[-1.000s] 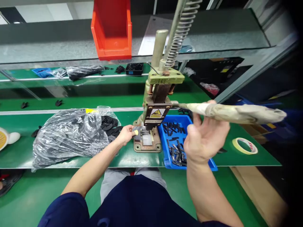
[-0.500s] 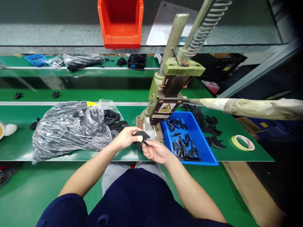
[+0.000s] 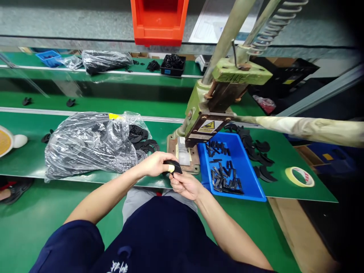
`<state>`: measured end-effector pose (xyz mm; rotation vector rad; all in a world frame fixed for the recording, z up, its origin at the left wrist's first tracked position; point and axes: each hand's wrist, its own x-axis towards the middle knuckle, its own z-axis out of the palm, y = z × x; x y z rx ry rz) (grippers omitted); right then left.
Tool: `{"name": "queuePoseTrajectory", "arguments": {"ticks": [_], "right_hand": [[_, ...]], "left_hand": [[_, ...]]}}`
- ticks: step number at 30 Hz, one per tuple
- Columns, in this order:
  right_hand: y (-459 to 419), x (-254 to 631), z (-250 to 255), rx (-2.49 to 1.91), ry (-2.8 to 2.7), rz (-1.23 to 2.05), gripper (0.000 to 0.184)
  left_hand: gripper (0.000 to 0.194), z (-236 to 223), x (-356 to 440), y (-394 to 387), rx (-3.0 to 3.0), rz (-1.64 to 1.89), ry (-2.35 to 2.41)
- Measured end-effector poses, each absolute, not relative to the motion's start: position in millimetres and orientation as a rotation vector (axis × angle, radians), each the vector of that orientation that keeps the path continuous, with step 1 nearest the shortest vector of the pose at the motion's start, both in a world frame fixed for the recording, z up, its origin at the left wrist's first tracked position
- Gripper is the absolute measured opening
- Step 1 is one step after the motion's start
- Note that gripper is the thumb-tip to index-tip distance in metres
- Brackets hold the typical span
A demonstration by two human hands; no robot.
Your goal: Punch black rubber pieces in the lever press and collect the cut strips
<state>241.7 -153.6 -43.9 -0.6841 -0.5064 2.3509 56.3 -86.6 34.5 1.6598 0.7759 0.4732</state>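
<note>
My left hand (image 3: 156, 163), with a pale yellow wrap on the thumb, is closed on a black curved plastic part (image 3: 176, 167) in front of the press. The fingers of my right hand (image 3: 186, 184) pinch the lower right edge of that same part; whether a smaller piece sits between them is hidden. Just beyond my hands stands a green hand press (image 3: 196, 110), its metal base (image 3: 193, 167) holding a pale block (image 3: 184, 155). To the right lies a blue tray (image 3: 250, 178) with several small black pieces (image 3: 227, 178).
A clear plastic bag (image 3: 91, 148) of black curved parts lies at left, with loose ones (image 3: 146, 144) by its mouth. More curved parts (image 3: 264, 159) and a tape roll (image 3: 300, 177) are at right. The press's wrapped lever (image 3: 298, 127) reaches rightward. An orange bin (image 3: 159, 34) sits overhead.
The view has shifted, so the bench appears lower left and the press larger. In my hands the curved part has turned, and my right fingers have closed up against its edge.
</note>
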Motion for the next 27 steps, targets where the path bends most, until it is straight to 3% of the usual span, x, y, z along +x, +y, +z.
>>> {"name": "queuePoseTrajectory", "arguments": {"ticks": [13, 17, 23, 27], "right_hand": [[-139, 241, -37, -0.617, -0.366, 2.341, 0.026], [-140, 239, -42, -0.724, -0.367, 2.307, 0.039], [-170, 248, -31, -0.882, -0.449, 2.186, 0.035], [-190, 268, -19, -1.062, -0.600, 2.041, 0.039]], "left_hand": [[0.039, 24, 46, -84, 1.112, 0.619, 0.892], [0.036, 13, 44, -69, 1.114, 0.742, 0.981], [0.014, 7, 24, 24, 1.058, 1.026, 1.365], [0.015, 23, -10, 105, 0.930, 1.206, 1.697]]}}
